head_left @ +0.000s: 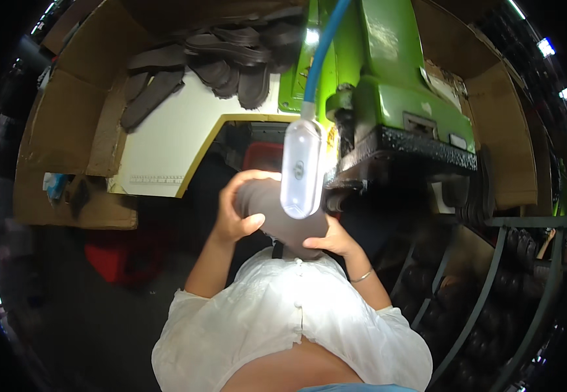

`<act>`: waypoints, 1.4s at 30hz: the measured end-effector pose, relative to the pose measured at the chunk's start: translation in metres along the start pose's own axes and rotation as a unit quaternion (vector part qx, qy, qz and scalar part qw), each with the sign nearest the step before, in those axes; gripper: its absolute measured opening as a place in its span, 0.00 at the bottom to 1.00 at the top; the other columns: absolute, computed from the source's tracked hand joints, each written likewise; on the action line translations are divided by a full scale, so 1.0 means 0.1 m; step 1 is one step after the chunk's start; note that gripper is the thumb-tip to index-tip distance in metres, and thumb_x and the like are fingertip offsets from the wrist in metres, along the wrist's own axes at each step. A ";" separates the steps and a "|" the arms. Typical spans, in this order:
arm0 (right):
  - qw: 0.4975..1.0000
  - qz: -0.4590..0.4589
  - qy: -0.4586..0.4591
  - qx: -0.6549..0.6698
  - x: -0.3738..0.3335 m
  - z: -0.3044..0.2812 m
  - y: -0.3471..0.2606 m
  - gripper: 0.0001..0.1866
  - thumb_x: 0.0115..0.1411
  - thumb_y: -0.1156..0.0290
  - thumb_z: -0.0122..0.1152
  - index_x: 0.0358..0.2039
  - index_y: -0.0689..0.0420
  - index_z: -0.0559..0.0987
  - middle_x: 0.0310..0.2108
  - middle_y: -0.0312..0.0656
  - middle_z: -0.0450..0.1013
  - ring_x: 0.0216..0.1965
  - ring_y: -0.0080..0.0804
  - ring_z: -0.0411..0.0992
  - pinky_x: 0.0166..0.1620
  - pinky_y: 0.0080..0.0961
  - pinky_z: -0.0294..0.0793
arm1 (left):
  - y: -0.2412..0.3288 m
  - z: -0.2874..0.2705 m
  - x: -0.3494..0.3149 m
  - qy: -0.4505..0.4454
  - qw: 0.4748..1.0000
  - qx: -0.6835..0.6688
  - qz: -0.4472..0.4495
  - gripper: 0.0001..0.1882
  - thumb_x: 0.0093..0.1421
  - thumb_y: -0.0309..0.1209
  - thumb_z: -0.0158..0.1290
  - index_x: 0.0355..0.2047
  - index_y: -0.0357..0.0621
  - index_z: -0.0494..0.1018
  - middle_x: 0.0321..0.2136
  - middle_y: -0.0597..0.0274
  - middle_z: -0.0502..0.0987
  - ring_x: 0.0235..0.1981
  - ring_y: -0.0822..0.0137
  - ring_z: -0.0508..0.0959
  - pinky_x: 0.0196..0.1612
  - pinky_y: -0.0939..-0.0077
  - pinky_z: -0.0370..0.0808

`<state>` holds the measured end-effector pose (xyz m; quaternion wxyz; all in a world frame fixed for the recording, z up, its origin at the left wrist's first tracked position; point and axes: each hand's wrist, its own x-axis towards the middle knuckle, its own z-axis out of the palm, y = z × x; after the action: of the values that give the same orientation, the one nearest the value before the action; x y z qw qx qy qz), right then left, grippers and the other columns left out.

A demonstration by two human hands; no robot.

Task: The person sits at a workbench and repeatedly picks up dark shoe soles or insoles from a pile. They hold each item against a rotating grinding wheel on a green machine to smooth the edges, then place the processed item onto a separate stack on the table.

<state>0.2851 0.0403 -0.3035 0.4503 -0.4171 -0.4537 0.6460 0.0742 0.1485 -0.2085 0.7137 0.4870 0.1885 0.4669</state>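
Observation:
A grey-brown shoe sole [264, 208] is held slantwise in front of my white shirt, close to the machine's front. My left hand [236, 208] is closed around its left end, thumb on top. On the lower right part, my right hand [337, 240] grips the sole's edge with its thumb over the surface. A glowing white lamp [301, 166] on a blue neck hangs above and hides part of the sole. Beyond and to the right stands a green machine [388, 91] with a black underside.
Several dark soles [231, 59] lie piled on the white tabletop [166, 147], which has a yellow-edged cutout. Cardboard walls [78, 111] surround it. A red bin [262, 157] sits beneath the cutout, a red container [117, 258] lower left. A metal rack [472, 313] stands at right.

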 end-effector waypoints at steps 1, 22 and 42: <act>0.998 0.043 -0.039 -0.027 -0.02 0.05 0.03 0.31 0.47 0.75 0.65 0.52 0.61 0.64 0.47 0.42 0.67 0.42 0.24 0.67 0.43 0.21 0.68 | -0.17 0.10 -0.02 -0.013 0.998 -0.060 -0.010 0.30 0.39 0.30 0.62 0.43 0.33 0.66 0.42 0.52 0.71 0.43 0.66 0.72 0.48 0.72 0.67; 0.968 -0.024 0.226 0.106 -0.96 -0.73 -0.30 0.23 0.30 0.84 0.61 0.34 0.71 0.74 0.33 0.47 0.74 0.34 0.32 0.73 0.40 0.25 0.72 | -0.55 0.36 0.05 -0.032 0.979 -0.008 -0.200 0.14 0.55 0.28 0.51 0.41 0.34 0.71 0.34 0.60 0.75 0.34 0.71 0.74 0.39 0.78 0.71; 0.967 -0.154 0.195 -0.049 0.20 0.08 -1.06 0.11 0.45 0.84 0.61 0.31 0.63 0.75 0.26 0.32 0.70 0.29 0.17 0.67 0.35 0.16 0.68 | -0.38 -0.26 -0.41 0.020 0.937 0.173 -0.304 0.16 0.45 0.17 0.44 0.37 0.34 0.70 0.29 0.63 0.74 0.31 0.75 0.72 0.35 0.81 0.70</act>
<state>0.2939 0.0777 -0.2019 0.6033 -0.4818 -0.4473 0.4515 0.0532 0.1238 -0.2611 0.7224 0.5132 0.4192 0.1976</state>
